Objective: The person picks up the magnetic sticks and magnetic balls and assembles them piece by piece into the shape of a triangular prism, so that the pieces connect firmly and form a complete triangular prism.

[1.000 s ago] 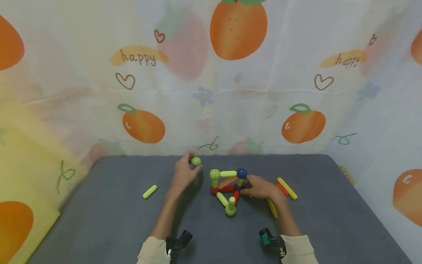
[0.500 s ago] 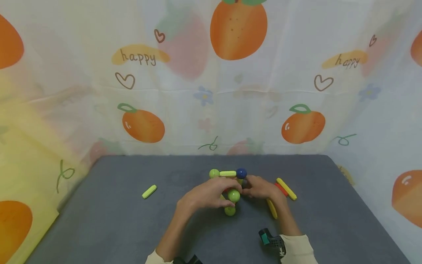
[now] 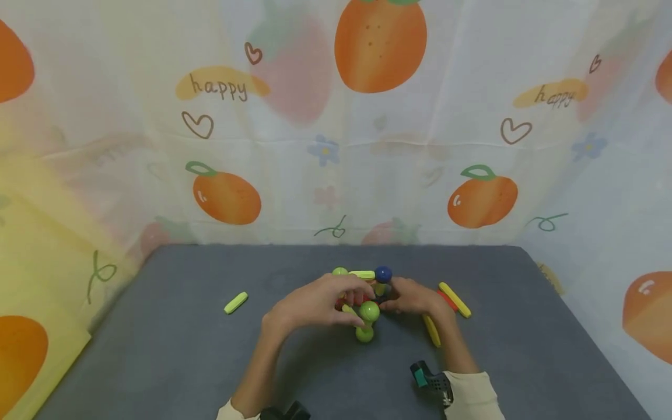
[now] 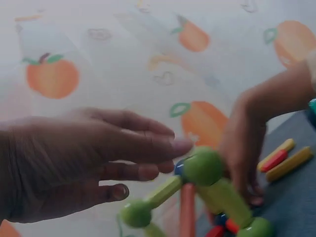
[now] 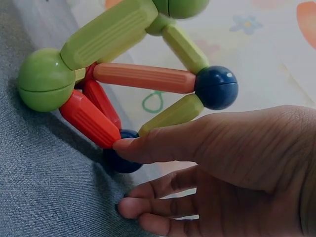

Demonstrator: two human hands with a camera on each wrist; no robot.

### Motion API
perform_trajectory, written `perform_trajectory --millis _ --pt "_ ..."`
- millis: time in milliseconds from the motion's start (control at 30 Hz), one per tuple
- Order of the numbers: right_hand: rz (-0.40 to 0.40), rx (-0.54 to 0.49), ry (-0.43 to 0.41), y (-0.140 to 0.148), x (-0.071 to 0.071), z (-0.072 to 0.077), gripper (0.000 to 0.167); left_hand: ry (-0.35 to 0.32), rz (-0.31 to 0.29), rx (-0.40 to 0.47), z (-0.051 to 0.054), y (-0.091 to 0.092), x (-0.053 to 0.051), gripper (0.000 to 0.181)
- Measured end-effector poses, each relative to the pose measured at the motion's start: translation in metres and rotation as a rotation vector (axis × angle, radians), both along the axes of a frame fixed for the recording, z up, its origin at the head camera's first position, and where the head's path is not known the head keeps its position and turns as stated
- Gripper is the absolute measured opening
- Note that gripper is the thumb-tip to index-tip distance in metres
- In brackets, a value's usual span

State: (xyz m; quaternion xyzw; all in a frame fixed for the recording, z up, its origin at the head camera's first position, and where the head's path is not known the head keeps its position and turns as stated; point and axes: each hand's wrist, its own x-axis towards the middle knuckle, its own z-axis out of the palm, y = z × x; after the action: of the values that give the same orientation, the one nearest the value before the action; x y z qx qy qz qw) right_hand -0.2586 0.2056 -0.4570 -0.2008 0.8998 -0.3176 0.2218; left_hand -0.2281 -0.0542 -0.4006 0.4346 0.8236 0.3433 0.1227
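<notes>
A frame of coloured sticks and balls stands on the table, seen in all current views. At its near corner, a green ball [image 3: 370,311] tops an upright yellow-green stick [image 5: 108,34], above another green ball [image 5: 47,80]. My left hand [image 3: 315,300] is beside the top ball with fingers loosely extended; whether a fingertip touches it cannot be told. My right hand [image 3: 415,296] holds the lower dark blue ball [image 5: 121,163] between thumb and fingers. An orange stick [image 5: 145,78] slants up to the upper dark blue ball [image 5: 217,88]. A red stick [image 5: 91,121] joins the bottom.
On the grey table [image 3: 157,350], a loose yellow-green stick [image 3: 235,303] lies at the left. Right of the frame are a yellow stick [image 3: 454,300], a red stick [image 3: 447,300] and another yellow stick [image 3: 432,331] by the right forearm. A printed curtain [image 3: 336,192] hangs behind.
My left hand carried the green ball from the left to the near corner's upright stick, then drew slightly back leftward; the ball sits on the stick. My right hand stayed in place.
</notes>
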Motion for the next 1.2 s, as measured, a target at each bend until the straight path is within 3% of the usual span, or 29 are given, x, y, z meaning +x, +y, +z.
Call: perform_trajectory --millis 133,267,367,433,567,667,733,867,967,1200 --pt "-0.011 -0.001 -0.011 -0.001 -0.001 0.000 0.043 0.026 0.080 0.064 -0.003 -0.019 -0.008 0.028" --pt "-0.007 0.019 0.001 0.001 -0.001 0.001 0.050 0.007 0.207 0.036 -0.017 -0.033 -0.019 0.026" --pt "0.000 0.047 0.049 0.009 0.001 0.008 0.051 -0.042 0.294 -0.033 -0.042 -0.037 -0.032 0.034" --pt "-0.016 0.052 0.092 0.016 0.003 0.013 0.050 -0.071 0.316 -0.044 -0.064 -0.034 -0.040 0.041" --pt "-0.069 0.061 0.183 0.035 0.011 0.026 0.046 -0.078 0.318 0.049 -0.103 -0.024 -0.049 0.035" --pt "-0.143 0.126 0.220 0.048 0.018 0.034 0.039 -0.069 0.334 0.121 -0.119 -0.021 -0.050 0.022" --pt "-0.192 0.200 0.223 0.057 0.021 0.037 0.033 -0.065 0.353 0.159 -0.123 -0.020 -0.051 0.019" --pt "-0.287 0.325 0.142 0.066 0.024 0.032 0.006 -0.058 0.370 0.199 -0.126 -0.021 -0.050 0.018" --pt "-0.285 0.360 0.078 0.065 0.024 0.024 0.018 -0.056 0.370 0.206 -0.128 -0.022 -0.050 0.019" --pt "-0.252 0.362 0.072 0.061 0.022 0.017 0.015 -0.062 0.383 0.207 -0.130 -0.021 -0.051 0.022"
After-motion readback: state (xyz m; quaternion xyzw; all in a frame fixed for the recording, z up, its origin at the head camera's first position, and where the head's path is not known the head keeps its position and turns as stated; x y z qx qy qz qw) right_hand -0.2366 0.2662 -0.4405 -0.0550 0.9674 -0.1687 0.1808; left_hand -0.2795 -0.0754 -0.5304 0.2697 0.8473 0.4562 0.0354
